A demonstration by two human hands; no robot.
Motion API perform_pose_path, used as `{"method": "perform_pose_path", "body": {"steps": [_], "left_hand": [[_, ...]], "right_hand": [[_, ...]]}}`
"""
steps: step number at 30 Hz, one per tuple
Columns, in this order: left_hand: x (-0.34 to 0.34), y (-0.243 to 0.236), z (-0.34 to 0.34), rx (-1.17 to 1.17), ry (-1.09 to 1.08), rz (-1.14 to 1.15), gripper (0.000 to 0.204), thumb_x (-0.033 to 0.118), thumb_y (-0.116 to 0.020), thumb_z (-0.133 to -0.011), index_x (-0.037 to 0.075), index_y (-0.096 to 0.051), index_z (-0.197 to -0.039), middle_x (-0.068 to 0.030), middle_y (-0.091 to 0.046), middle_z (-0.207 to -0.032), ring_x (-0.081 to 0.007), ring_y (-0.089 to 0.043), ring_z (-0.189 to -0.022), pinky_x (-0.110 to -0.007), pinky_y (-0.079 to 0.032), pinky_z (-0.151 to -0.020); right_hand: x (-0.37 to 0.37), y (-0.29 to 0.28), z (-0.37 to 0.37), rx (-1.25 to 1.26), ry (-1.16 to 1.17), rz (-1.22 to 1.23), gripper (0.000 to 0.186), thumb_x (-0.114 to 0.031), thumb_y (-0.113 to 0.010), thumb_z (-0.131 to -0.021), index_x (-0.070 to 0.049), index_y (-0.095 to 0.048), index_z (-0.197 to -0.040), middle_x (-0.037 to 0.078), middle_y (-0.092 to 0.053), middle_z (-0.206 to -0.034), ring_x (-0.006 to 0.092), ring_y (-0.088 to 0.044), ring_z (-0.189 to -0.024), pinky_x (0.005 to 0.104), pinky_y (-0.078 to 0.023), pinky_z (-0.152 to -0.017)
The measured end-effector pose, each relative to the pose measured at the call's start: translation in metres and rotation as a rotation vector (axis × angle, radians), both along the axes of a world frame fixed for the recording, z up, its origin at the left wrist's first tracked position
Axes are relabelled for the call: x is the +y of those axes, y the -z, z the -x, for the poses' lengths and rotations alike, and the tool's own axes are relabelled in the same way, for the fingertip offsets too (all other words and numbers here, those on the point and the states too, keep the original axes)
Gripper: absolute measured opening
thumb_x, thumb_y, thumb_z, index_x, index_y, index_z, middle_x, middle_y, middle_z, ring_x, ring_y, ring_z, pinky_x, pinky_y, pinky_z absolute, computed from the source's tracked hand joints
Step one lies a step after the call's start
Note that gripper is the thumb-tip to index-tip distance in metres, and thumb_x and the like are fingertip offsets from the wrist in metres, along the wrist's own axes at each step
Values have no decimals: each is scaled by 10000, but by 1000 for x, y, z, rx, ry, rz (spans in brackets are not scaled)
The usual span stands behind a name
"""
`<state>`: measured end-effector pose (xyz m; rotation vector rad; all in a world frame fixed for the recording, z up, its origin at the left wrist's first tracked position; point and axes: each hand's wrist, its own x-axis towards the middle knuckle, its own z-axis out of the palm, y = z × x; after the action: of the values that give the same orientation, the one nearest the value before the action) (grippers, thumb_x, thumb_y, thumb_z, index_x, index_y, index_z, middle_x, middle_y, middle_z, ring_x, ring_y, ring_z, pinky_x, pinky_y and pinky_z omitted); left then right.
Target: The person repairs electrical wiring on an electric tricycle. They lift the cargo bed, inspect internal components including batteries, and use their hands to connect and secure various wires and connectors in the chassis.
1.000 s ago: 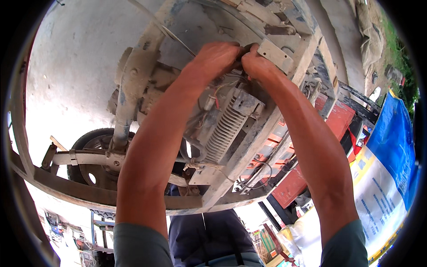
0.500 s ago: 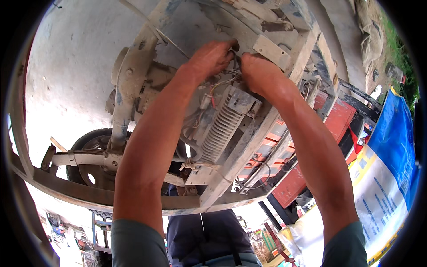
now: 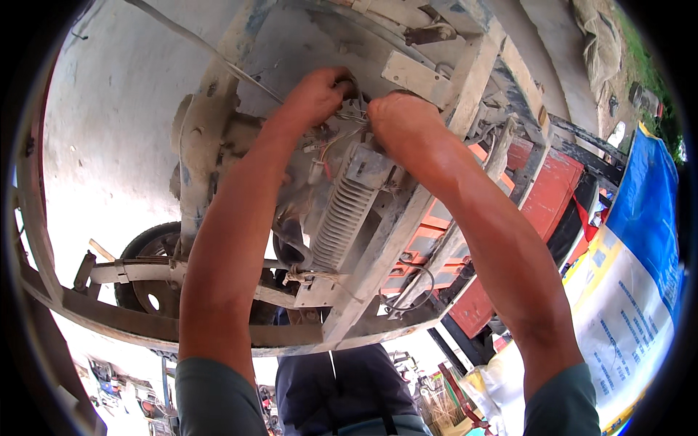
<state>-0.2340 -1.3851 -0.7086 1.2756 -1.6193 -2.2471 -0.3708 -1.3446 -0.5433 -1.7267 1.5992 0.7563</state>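
Up inside a dusty metal vehicle frame, my left hand [image 3: 313,98] is closed on a dark cable [image 3: 355,91] at the centre top. My right hand [image 3: 407,127] is curled beside it among thin wires [image 3: 352,118]; its fingertips and what they hold are hidden. A flat bracket [image 3: 414,76] lies just behind both hands. Below them are a white connector with coloured leads [image 3: 316,167] and a ribbed metal housing [image 3: 338,218], with a bent hose [image 3: 291,232] at its left.
A wheel [image 3: 145,287], axle tube [image 3: 196,145] and curved rail [image 3: 116,316] occupy the left. Orange blocks [image 3: 422,251], a red panel [image 3: 538,203] and a blue-and-white sack [image 3: 640,196] are at the right. A long pale cable [image 3: 203,51] crosses the upper left.
Both hands have shifted leftward in the picture, the right one also downward, and a little more gap shows between them. The surrounding frame has shifted left slightly as the view moved.
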Motion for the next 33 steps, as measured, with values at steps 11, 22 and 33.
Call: {"method": "perform_pose_path", "body": {"steps": [11, 22, 33], "left_hand": [[-12, -5, 2, -190, 130, 390, 256, 171, -579, -931, -15, -742, -997, -202, -734, -895, -347, -714, -844, -408, -545, -807], [-19, -26, 1, -67, 239, 542, 255, 39, -547, -923, 39, -691, -1133, -221, -725, -1084, -420, -679, -1019, -473, -538, -875], [-14, 11, -12, -39, -139, 82, 286, 73, -595, -880, -81, -703, -1096, -242, -722, -905, -263, -713, -801, -390, -542, -737]], "right_hand": [[17, -16, 11, -139, -86, 224, 134, -42, -618, -804, -15, -746, -775, 225, -726, -833, 403, -725, -852, 490, -574, -772], [25, -10, 5, -112, 8, 411, 126, -64, -647, -803, -73, -773, -799, 151, -755, -857, 347, -739, -889, 449, -573, -794], [19, -16, 4, -95, 39, 320, 128, -79, -607, -854, -37, -717, -902, 183, -734, -902, 378, -736, -873, 473, -586, -757]]}}
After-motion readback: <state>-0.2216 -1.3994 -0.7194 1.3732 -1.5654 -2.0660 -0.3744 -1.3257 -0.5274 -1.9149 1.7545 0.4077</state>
